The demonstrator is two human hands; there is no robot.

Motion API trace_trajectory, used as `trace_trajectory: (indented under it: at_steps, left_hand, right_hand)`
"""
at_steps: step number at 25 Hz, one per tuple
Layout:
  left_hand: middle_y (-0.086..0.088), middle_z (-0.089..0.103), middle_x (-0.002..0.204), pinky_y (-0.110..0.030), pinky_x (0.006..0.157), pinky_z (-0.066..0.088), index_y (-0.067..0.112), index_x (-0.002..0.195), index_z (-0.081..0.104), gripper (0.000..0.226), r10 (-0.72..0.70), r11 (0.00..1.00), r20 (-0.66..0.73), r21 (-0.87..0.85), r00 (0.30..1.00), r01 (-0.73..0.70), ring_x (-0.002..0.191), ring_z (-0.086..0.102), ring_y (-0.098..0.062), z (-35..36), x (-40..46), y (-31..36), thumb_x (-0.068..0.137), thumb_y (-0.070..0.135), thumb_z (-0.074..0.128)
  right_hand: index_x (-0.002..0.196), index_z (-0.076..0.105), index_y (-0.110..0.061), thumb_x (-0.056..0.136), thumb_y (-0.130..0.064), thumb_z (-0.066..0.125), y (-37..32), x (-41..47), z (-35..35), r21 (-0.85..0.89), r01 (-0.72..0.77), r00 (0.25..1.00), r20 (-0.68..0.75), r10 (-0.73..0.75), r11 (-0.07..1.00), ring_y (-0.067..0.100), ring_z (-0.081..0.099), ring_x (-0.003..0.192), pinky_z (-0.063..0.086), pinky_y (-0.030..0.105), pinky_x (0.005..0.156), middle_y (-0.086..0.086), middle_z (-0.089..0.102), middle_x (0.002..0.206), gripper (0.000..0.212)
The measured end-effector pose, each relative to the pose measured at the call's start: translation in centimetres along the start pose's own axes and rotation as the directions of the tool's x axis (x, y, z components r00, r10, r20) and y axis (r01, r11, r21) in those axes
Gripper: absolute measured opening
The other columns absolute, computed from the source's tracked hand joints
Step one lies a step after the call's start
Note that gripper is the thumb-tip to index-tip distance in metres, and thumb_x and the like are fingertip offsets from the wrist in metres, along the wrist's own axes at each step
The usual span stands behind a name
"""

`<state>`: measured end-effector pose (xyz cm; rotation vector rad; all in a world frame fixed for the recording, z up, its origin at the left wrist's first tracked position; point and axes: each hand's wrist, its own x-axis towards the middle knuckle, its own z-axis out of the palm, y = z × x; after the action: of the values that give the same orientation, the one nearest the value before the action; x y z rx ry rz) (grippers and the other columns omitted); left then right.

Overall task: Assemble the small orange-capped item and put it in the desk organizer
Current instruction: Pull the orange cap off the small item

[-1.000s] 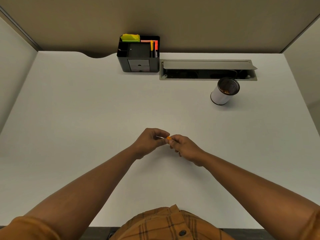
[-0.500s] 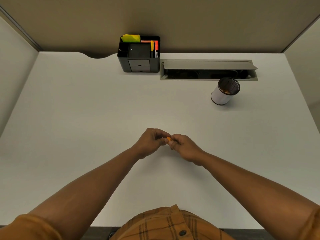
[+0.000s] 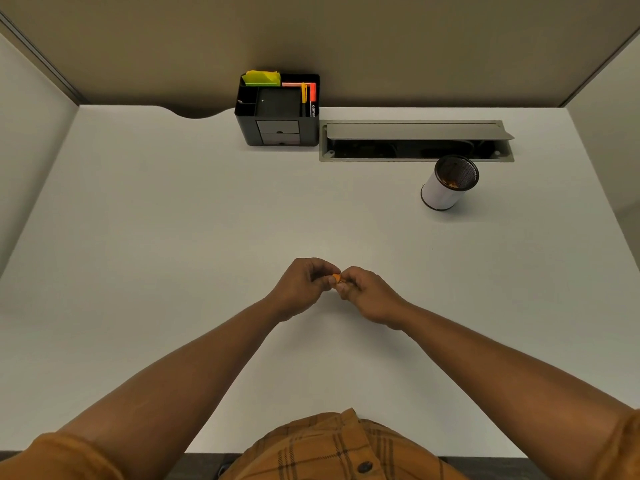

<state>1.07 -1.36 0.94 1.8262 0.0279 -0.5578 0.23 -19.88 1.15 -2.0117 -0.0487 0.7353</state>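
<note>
Both hands meet above the middle of the white surface (image 3: 145, 237), fingertips pressed together around a small orange-capped item (image 3: 336, 278). The left hand (image 3: 302, 286) curls its fingers (image 3: 320, 266) inward and pinches the item from its side; the right hand (image 3: 370, 295) pinches it from the other side, its fingers (image 3: 349, 284) bent tight against the orange piece. Only a sliver of orange shows between the two sets of fingertips; the rest of the item is hidden, so its shape cannot be told. Whether the hands rest on the surface or hover just over it cannot be told either.

The black desk organizer (image 3: 278, 110) stands at the far edge of the surface against the partition wall, well apart from the hands. Its top is split into compartments: yellow-green sticky notes (image 3: 262, 77) sit in the back left one, and a yellow pen (image 3: 304, 95) and an orange-red marker (image 3: 313, 93) stand in the narrow right one. Two small drawers face forward in its front.

Just to the right of the organizer, a grey cable tray (image 3: 415, 140) is set into the surface with its lid raised. In front of the tray's right end a white mesh-topped pen cup (image 3: 445, 187) stands, with something orange inside it.

Orange plaid sleeves and a shirt (image 3: 346, 448) fill the bottom edge of the view.
</note>
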Motion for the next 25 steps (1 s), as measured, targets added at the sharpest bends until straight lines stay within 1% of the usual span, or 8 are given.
trace_trajectory:
  at_steps: [3, 7, 9, 12, 15, 19, 22, 25]
  left_hand:
    - [-0.006, 0.077, 0.102, -0.028, 0.085, 0.056, 0.011, 0.107, 0.072, 0.014, 0.008, 0.999, -0.018, -0.040, 1.000, -0.009, 0.090, 0.072, -0.018, 0.1, -0.2, 0.0, 0.095, 0.012, 0.065]
    - [0.015, 0.069, 0.084, -0.027, 0.071, 0.050, 0.022, 0.098, 0.061, 0.018, -0.041, 0.998, 0.023, -0.036, 0.999, 0.042, 0.074, 0.063, -0.004, 0.8, -0.3, -0.1, 0.097, 0.039, 0.058]
    - [0.021, 0.065, 0.068, -0.020, 0.066, 0.044, 0.022, 0.087, 0.050, 0.030, -0.015, 0.998, 0.012, 0.066, 1.000, 0.014, 0.064, 0.057, 0.002, 1.1, -0.2, 0.1, 0.100, 0.049, 0.047]
    - [0.017, 0.057, 0.056, -0.023, 0.059, 0.038, 0.021, 0.075, 0.036, 0.036, 0.031, 0.991, -0.025, 0.128, 0.999, -0.028, 0.056, 0.047, -0.004, 1.3, 0.1, 0.3, 0.103, 0.042, 0.040]
    - [0.003, 0.042, 0.062, -0.039, 0.062, 0.035, 0.016, 0.073, 0.034, 0.036, 0.028, 0.995, -0.043, 0.101, 0.999, -0.023, 0.062, 0.037, -0.018, 1.0, 0.4, 0.2, 0.103, 0.035, 0.041]
    - [0.005, 0.036, 0.064, -0.039, 0.061, 0.034, 0.016, 0.073, 0.033, 0.038, 0.051, 0.993, -0.019, 0.110, 0.999, -0.048, 0.063, 0.034, -0.018, 0.7, 0.5, 0.3, 0.101, 0.039, 0.042]
    - [0.010, 0.040, 0.063, -0.037, 0.063, 0.036, 0.010, 0.077, 0.035, 0.041, 0.057, 0.997, -0.024, 0.048, 0.998, -0.056, 0.064, 0.036, -0.017, 1.0, 0.6, 0.1, 0.104, 0.040, 0.041]
    - [0.011, 0.052, 0.069, -0.030, 0.064, 0.042, 0.010, 0.088, 0.046, 0.040, 0.049, 0.999, 0.012, 0.003, 0.999, -0.049, 0.064, 0.046, -0.009, 1.1, 0.4, -0.2, 0.104, 0.047, 0.042]
  right_hand:
    - [0.100, 0.061, -0.020, 0.098, -0.033, 0.058, 0.0, 0.1, -0.1, 0.012, 0.003, 1.000, -0.019, -0.003, 1.000, 0.023, 0.063, 0.094, 0.052, 0.038, 0.080, 0.005, 0.068, 0.103, 0.013]
    - [0.103, 0.058, -0.020, 0.096, -0.030, 0.060, -0.3, 0.2, 0.2, 0.119, -0.002, 1.000, -0.018, 0.004, 0.993, 0.017, 0.067, 0.101, 0.055, 0.039, 0.087, 0.000, 0.072, 0.104, 0.012]
    - [0.102, 0.057, -0.021, 0.099, -0.030, 0.057, -0.5, 0.1, 0.5, 0.138, -0.010, 1.000, 0.013, 0.008, 0.990, 0.009, 0.066, 0.088, 0.052, 0.032, 0.078, -0.001, 0.072, 0.100, 0.009]
    - [0.100, 0.056, -0.020, 0.102, -0.028, 0.053, -0.8, -0.1, 0.8, 0.177, -0.030, 0.999, 0.029, 0.026, 0.984, 0.004, 0.056, 0.068, 0.044, 0.027, 0.066, 0.000, 0.070, 0.092, 0.009]
    - [0.103, 0.057, -0.013, 0.102, -0.024, 0.054, -0.8, -0.4, 0.6, 0.174, -0.007, 0.999, 0.037, 0.000, 0.985, -0.004, 0.054, 0.060, 0.042, 0.017, 0.060, -0.002, 0.065, 0.085, 0.012]
    - [0.105, 0.057, -0.010, 0.102, -0.022, 0.055, -0.5, -0.7, 0.6, 0.199, 0.015, 1.000, 0.020, -0.019, 0.980, -0.009, 0.054, 0.055, 0.042, 0.007, 0.055, -0.002, 0.064, 0.083, 0.012]
    - [0.102, 0.055, -0.018, 0.102, -0.024, 0.055, -0.4, -0.4, 0.7, 0.208, 0.016, 1.000, -0.006, -0.015, 0.978, -0.010, 0.054, 0.058, 0.041, 0.011, 0.059, -0.003, 0.065, 0.087, 0.006]
    - [0.101, 0.054, -0.025, 0.101, -0.026, 0.056, -0.1, -0.2, 0.7, 0.191, 0.035, 0.999, -0.046, -0.026, 0.981, 0.000, 0.062, 0.083, 0.047, 0.022, 0.074, -0.002, 0.067, 0.096, 0.003]
